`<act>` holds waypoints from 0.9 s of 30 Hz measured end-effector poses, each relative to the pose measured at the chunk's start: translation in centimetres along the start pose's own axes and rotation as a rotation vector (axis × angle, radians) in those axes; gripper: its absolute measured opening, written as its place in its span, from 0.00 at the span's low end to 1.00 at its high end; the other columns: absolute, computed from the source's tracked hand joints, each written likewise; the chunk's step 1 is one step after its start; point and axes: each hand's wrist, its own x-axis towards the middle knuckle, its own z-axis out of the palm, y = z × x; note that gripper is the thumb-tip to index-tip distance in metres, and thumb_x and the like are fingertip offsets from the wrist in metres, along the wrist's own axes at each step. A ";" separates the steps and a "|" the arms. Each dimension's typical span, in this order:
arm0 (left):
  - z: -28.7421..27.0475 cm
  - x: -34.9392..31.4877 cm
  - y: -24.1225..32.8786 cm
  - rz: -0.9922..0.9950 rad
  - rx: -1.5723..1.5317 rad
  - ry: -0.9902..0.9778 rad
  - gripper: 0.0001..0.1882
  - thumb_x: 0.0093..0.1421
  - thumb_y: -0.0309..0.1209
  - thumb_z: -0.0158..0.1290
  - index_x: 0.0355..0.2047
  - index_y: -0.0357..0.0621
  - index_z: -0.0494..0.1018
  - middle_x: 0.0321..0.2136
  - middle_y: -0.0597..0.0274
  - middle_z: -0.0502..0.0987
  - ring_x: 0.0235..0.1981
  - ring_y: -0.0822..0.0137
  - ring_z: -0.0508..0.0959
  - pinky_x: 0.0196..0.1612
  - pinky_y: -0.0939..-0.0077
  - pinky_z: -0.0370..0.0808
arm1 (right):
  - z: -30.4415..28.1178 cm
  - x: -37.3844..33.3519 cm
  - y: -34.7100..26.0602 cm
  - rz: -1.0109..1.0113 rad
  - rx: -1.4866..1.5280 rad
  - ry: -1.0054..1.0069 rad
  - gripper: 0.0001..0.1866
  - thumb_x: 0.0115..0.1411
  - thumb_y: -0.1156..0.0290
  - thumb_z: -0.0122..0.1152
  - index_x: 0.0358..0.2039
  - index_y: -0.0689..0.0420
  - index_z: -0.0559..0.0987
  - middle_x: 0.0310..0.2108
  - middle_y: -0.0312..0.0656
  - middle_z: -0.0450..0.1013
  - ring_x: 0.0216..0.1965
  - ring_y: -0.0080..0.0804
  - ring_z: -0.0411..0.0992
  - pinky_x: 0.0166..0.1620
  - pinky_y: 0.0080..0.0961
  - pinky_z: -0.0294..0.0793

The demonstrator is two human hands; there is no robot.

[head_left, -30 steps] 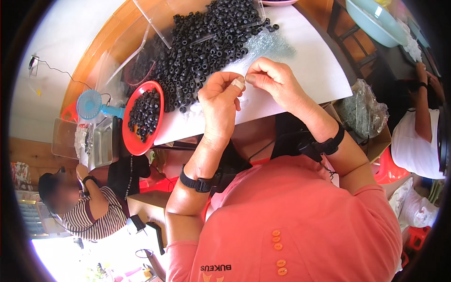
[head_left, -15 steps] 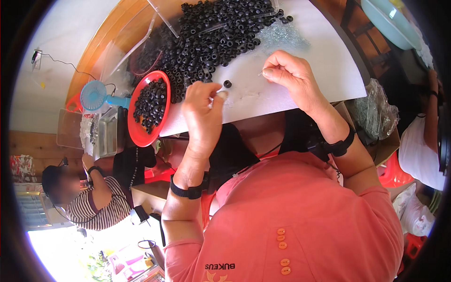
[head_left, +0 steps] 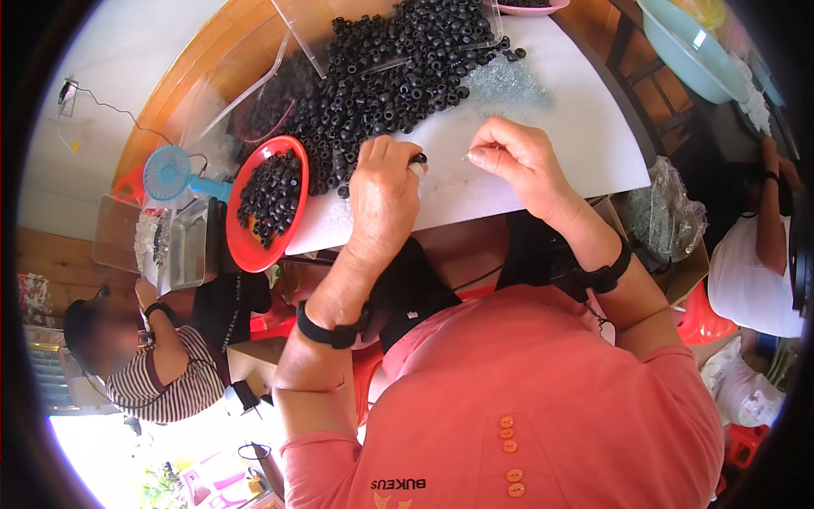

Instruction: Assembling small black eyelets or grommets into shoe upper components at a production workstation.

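Note:
Between the thumb and fingers of my left hand point(head_left: 383, 191) is a small black ring-like part point(head_left: 418, 158), just over the white tabletop point(head_left: 585, 127). Something white shows at the thumb tip; I cannot make out what. My right hand point(head_left: 519, 165) is closed in a pinch on a tiny clear piece point(head_left: 465, 157), a little apart from the black part. Beyond my left hand spreads a large heap of black ring-like parts point(head_left: 390, 76). Past my right hand lies a pile of small clear pieces point(head_left: 509, 87).
Left of the heap, a red plate point(head_left: 235, 233) holds more black parts, beside a blue fan point(head_left: 170, 172). A clear bin point(head_left: 284, 64) lies over the heap. A clear plastic bag point(head_left: 670, 208) sits at the right edge. People work at left point(head_left: 165, 365) and right point(head_left: 750, 271).
My left hand has moved right and picked up the black part that lay loose on the tabletop. My right hand has come slightly nearer and still pinches the clear piece.

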 end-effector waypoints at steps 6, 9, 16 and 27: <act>0.3 -1.4 2.5 -0.500 -0.640 -0.082 0.11 0.56 0.21 0.58 0.41 0.34 0.77 0.29 0.62 0.77 0.30 0.74 0.75 0.38 0.78 0.73 | 1.4 0.3 -0.6 -0.043 -0.057 -0.068 0.07 0.61 0.72 0.60 0.31 0.61 0.73 0.22 0.36 0.70 0.24 0.22 0.66 0.30 0.22 0.66; 0.6 -1.6 2.4 -0.523 -0.731 -0.061 0.11 0.57 0.22 0.58 0.41 0.39 0.80 0.27 0.70 0.76 0.22 0.83 0.68 0.24 0.87 0.64 | 1.9 0.5 -0.2 -0.179 -0.248 -0.056 0.07 0.58 0.76 0.61 0.30 0.61 0.71 0.22 0.41 0.70 0.22 0.30 0.69 0.28 0.26 0.68; 0.2 -2.2 2.1 -0.619 -0.881 -0.073 0.08 0.58 0.21 0.57 0.39 0.38 0.80 0.26 0.72 0.75 0.21 0.83 0.67 0.23 0.87 0.64 | 1.9 1.4 -1.3 -0.122 -0.261 -0.143 0.08 0.55 0.72 0.64 0.26 0.58 0.73 0.21 0.41 0.73 0.21 0.38 0.73 0.26 0.28 0.68; -0.2 -3.1 0.9 -0.646 -1.043 -0.046 0.07 0.58 0.22 0.56 0.38 0.38 0.78 0.26 0.70 0.75 0.20 0.82 0.66 0.22 0.85 0.64 | 1.3 5.4 -3.1 0.565 0.161 -0.489 0.06 0.51 0.72 0.66 0.24 0.58 0.77 0.19 0.34 0.73 0.19 0.24 0.73 0.21 0.20 0.62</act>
